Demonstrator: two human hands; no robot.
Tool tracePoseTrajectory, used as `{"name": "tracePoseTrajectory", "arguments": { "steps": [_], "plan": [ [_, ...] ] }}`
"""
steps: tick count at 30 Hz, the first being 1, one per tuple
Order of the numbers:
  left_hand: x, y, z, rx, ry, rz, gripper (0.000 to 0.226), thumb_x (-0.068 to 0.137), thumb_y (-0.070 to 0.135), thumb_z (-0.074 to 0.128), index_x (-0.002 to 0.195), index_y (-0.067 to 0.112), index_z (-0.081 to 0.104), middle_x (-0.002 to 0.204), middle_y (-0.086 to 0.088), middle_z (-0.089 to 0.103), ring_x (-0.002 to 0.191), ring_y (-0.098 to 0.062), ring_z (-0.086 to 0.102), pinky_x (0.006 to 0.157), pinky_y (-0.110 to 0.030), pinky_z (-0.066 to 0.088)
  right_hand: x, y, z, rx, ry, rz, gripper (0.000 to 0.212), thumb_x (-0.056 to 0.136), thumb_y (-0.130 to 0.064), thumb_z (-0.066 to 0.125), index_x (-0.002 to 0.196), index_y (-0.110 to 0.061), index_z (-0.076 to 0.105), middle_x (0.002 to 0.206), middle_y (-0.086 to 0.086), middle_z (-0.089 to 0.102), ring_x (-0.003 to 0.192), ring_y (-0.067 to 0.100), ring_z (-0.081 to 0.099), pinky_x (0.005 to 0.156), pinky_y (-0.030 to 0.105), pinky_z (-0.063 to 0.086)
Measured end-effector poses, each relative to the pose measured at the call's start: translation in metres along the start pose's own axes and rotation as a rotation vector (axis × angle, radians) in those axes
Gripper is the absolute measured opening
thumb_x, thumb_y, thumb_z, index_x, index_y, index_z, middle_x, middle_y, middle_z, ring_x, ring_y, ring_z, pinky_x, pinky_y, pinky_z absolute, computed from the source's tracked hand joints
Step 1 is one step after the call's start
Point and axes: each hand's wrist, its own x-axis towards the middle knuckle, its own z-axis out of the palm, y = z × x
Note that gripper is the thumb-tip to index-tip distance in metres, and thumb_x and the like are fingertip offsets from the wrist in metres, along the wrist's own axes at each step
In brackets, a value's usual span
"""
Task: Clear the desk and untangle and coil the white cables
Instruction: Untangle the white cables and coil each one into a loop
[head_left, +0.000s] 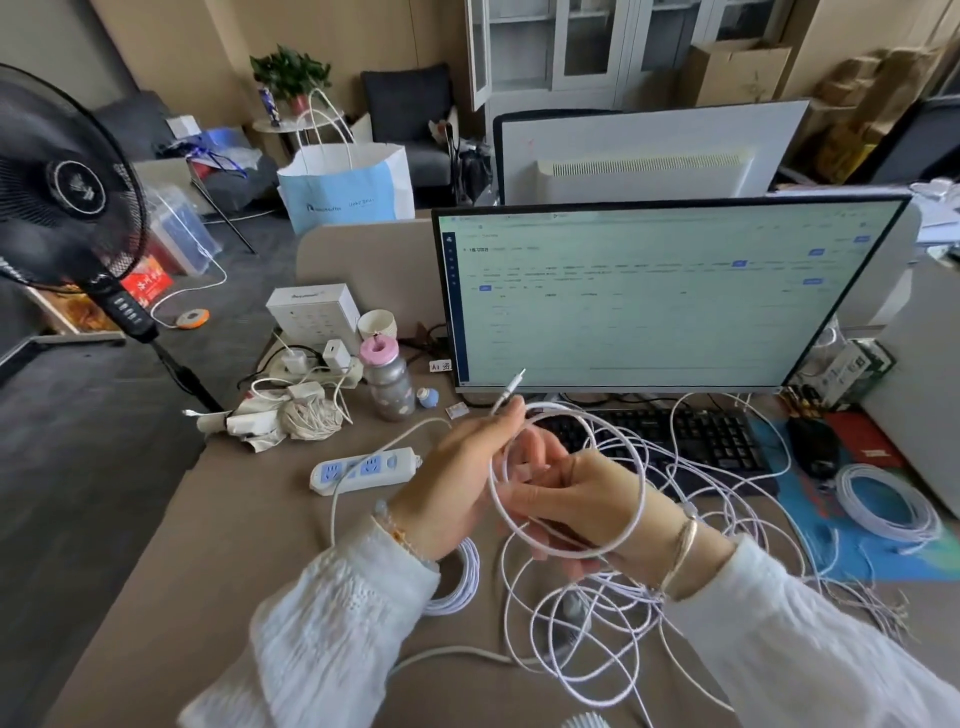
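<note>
My left hand (462, 473) pinches one end of a white cable (636, 512), its plug (511, 387) sticking up past my fingers. The cable runs in a loop around my right hand (587, 499), which holds the loop from inside with fingers curled. Below my hands, a tangle of white cables (597, 639) lies spread on the desk (234, 545) and over the black keyboard (691, 441). A coiled white cable (457, 582) sits under my left wrist. Another white coil (888, 501) rests on the blue mat at the right.
A white power strip (363, 470) lies left of my hands. Behind it stand a grey bottle with pink lid (387, 382), a charger block cluster (311, 364) and crumpled cloth (291, 418). The monitor (660, 296) stands behind the keyboard. A black mouse (813, 447) sits right. A fan (67, 192) stands left.
</note>
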Motion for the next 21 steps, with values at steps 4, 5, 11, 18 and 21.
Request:
{"name": "tracePoseTrajectory", "arguments": {
  "steps": [4,5,11,18,21],
  "plan": [
    [0.002,-0.006,-0.002,-0.13,0.055,0.026,0.044,0.097,0.037,0.043,0.061,0.013,0.043,0.069,-0.011,0.055,0.072,-0.028,0.062,0.07,-0.036,0.056,-0.004,0.002,-0.013,0.328,-0.166,0.049,0.02,0.085,-0.017,0.064,0.088,0.002,0.068,0.076,0.018,0.069,0.055,0.022,0.063,0.051,0.026,0.055],
    [0.004,-0.007,-0.003,-0.184,0.09,0.04,0.044,0.098,0.036,0.041,0.06,0.013,0.044,0.063,-0.008,0.051,0.067,-0.025,0.059,0.072,-0.037,0.055,-0.003,0.007,-0.018,0.316,-0.107,0.029,0.017,0.087,-0.012,0.061,0.092,0.002,0.068,0.086,0.021,0.071,0.067,0.028,0.067,0.065,0.034,0.059],
    [0.008,0.001,-0.009,-0.451,0.065,0.001,0.044,0.101,0.037,0.037,0.062,0.015,0.041,0.047,0.006,0.024,0.04,-0.008,0.026,0.043,-0.02,0.034,-0.007,0.024,-0.027,0.471,0.2,-0.108,0.034,0.09,-0.024,0.063,0.116,-0.005,0.055,0.11,0.012,0.062,0.072,0.037,0.067,0.066,0.036,0.056],
    [0.012,0.002,-0.01,-0.529,-0.127,-0.153,0.05,0.099,0.052,0.033,0.067,0.014,0.044,0.044,0.007,0.024,0.037,-0.007,0.014,0.036,-0.019,0.019,-0.005,0.023,-0.015,0.332,0.288,-0.256,0.028,0.094,-0.015,0.051,0.12,-0.021,0.061,0.093,0.01,0.073,0.049,0.023,0.061,0.054,0.032,0.058],
    [0.012,-0.001,-0.01,-0.501,-0.086,-0.153,0.046,0.099,0.045,0.037,0.066,0.015,0.044,0.045,0.006,0.025,0.034,-0.006,0.022,0.036,-0.019,0.026,-0.005,0.026,-0.019,0.319,0.316,-0.269,0.026,0.094,-0.012,0.053,0.115,-0.02,0.066,0.086,0.014,0.072,0.05,0.025,0.061,0.051,0.03,0.056]
  ]
}}
